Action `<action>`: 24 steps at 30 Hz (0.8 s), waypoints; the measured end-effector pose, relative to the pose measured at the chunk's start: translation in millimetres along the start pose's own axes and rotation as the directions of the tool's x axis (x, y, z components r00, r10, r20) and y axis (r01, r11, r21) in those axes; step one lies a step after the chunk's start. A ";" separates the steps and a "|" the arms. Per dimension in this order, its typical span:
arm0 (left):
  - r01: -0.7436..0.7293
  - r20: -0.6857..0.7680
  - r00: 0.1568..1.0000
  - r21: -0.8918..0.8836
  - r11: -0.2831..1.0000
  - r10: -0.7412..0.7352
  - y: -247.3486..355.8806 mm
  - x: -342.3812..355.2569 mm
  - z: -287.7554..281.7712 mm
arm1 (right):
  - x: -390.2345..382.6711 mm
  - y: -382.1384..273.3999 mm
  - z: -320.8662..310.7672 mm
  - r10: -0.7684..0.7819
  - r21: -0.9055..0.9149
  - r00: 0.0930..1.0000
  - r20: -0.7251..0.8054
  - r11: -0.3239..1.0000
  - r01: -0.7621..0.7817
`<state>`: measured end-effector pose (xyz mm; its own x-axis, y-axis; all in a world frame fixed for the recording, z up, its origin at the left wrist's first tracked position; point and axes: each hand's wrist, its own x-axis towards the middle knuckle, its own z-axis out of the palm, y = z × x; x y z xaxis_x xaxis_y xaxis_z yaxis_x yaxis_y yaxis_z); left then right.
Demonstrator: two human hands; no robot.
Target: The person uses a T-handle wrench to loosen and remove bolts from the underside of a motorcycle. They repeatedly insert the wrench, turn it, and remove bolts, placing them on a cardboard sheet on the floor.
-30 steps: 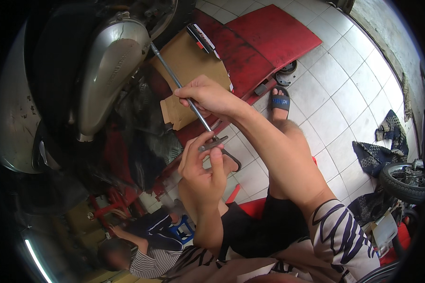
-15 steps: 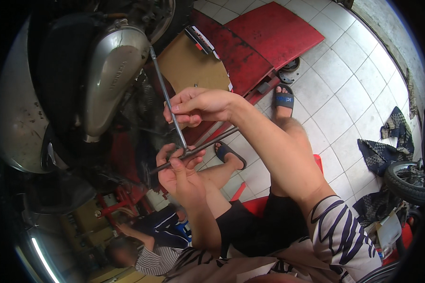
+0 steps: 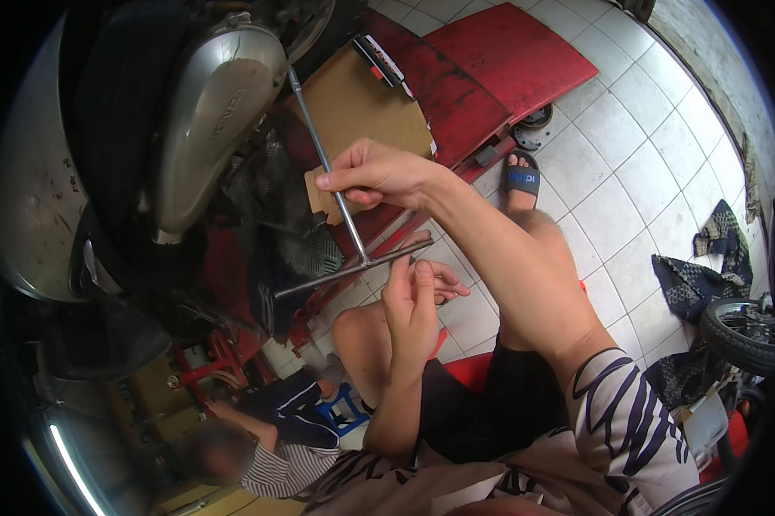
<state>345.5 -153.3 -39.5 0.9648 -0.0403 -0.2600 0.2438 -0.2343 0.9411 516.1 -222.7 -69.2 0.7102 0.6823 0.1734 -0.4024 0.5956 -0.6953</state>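
Occupying the left is a dull silver engine cover (image 3: 220,120), with a co-worker (image 3: 276,469) in a striped top low beyond it. A T-handle wrench (image 3: 351,228) slants from the cover's right edge toward the person; its seating cannot be determined. The right hand (image 3: 360,178) has its grip closed about the shaft. Behind it, cardboard (image 3: 362,103) lies on a red platform (image 3: 512,60). The left hand (image 3: 415,305) has its grip loosely open near the crossbar's right end; contact unconfirmed. Far right: a wheel (image 3: 730,348).
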 end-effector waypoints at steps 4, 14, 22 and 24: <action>-0.043 0.048 0.997 -0.200 0.979 0.054 10.4 7.5 -8.2 | 9.2 11.2 -9.6 -0.017 0.279 0.979 0.206 0.959 -0.042; -0.333 -0.295 0.903 -0.020 0.943 0.313 45.8 -5.2 -17.9 | 14.8 15.5 -12.6 -0.019 0.282 0.982 0.189 0.959 -0.036; -0.276 -0.226 0.933 0.046 0.960 0.279 10.8 -0.6 -69.1 | 8.9 0.6 -3.0 -0.022 0.218 1.000 0.020 0.976 0.017; -0.404 -0.175 0.909 -0.151 0.902 0.378 4.3 20.7 -87.9 | 9.7 -0.2 0.9 -0.016 0.198 1.000 0.008 0.980 0.014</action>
<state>375.2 -69.7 -21.8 0.9866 0.0445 0.1573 -0.1551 -0.0480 0.9867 522.6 -215.8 -66.8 0.7122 0.6758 0.1900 -0.4988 0.6776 -0.5404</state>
